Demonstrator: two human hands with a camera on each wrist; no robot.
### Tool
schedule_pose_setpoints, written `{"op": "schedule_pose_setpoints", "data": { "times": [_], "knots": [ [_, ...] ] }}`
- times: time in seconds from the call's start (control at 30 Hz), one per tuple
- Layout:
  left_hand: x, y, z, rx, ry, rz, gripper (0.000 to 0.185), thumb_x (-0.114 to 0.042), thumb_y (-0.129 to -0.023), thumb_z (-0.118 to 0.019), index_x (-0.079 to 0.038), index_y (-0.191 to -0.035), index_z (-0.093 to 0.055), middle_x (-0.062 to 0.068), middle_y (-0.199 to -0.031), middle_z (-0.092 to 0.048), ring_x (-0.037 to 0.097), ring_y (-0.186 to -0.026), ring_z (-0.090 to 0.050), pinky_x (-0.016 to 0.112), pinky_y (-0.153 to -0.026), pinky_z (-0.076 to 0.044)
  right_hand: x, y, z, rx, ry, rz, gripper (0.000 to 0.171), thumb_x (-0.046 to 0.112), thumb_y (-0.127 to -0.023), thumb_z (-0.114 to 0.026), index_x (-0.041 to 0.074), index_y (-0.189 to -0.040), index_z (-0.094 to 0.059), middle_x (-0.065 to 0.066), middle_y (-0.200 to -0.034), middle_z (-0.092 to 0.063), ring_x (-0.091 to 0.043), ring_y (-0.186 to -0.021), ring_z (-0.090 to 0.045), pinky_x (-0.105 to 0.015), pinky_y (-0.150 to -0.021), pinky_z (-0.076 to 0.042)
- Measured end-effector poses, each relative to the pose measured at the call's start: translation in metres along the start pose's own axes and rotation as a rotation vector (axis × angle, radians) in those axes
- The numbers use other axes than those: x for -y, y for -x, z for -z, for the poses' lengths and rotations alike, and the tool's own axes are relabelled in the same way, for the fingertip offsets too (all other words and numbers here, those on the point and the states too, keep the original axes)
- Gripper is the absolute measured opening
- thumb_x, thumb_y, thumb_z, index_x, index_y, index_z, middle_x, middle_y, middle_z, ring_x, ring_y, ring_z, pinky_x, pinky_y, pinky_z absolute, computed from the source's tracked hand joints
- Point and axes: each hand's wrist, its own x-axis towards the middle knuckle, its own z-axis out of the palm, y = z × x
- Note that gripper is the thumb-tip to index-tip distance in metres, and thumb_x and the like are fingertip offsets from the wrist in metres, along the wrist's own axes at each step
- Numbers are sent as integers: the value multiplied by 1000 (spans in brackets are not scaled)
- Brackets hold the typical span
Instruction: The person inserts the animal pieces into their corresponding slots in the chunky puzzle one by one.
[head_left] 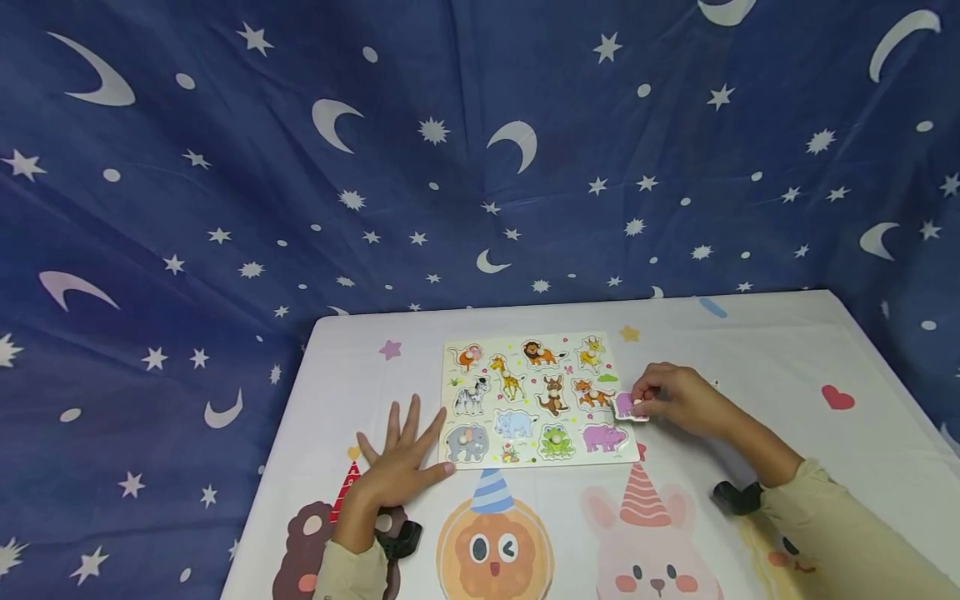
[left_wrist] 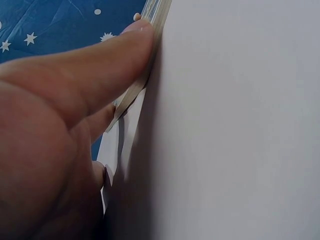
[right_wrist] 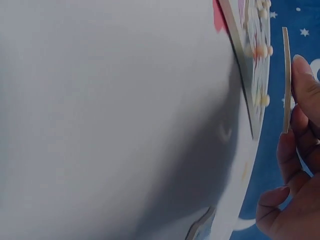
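A wooden animal puzzle board lies flat on the table, with knobbed pieces such as the lion and frog set in it. My right hand pinches a purple hippo piece at the board's right edge. The right wrist view shows this piece edge-on, raised above the table, between thumb and fingers. A matching purple hippo picture is in the board's lower right corner. My left hand is spread at the board's left edge, its thumb against the lower corner.
The white tablecloth carries printed cartoon animals, stars and a heart. Low in the right wrist view, another thin flat piece lies on the cloth. A blue curtain with moons and stars hangs behind the table.
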Motion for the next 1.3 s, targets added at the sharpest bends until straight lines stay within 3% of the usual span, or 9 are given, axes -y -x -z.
{"op": "schedule_pose_setpoints", "data": {
  "times": [0.27, 0.57, 0.87, 1.3],
  "knots": [
    [4, -1, -6, -43, 12, -15, 89, -62, -87, -67, -34, -162, -27, 9, -174, 8, 44, -156, 22, 79, -99, 31, 11, -1, -8, 37, -10, 15, 16, 21, -80, -87, 26, -85, -73, 17, -84, -61, -4, -78, -51, -22, -68, -45],
    [-2, 0, 2, 14, -33, 18, 87, -61, -90, -65, -37, -162, -23, 8, -173, 10, 43, -156, 21, 82, -102, 25, 15, -1, -21, 65, -25, 17, 19, 21, -78, -89, 28, -83, -72, 19, -82, -62, -4, -78, -52, -19, -69, -45],
    [-1, 1, -1, -26, 3, -18, 88, -59, -89, -67, -32, -162, -28, 12, -174, 5, 46, -156, 19, 82, -100, 28, 20, -3, -30, 146, -3, -36, 17, 23, -81, -87, 30, -85, -72, 19, -84, -61, -4, -81, -52, -22, -73, -46],
    [-3, 0, 2, 8, -38, 11, 87, -62, -90, -65, -37, -162, -23, 9, -174, 9, 44, -156, 19, 84, -102, 22, 24, -5, -42, 201, -17, -49, 17, 22, -80, -87, 28, -84, -72, 16, -77, -55, -4, -77, -50, -20, -67, -44]
  ]
}}
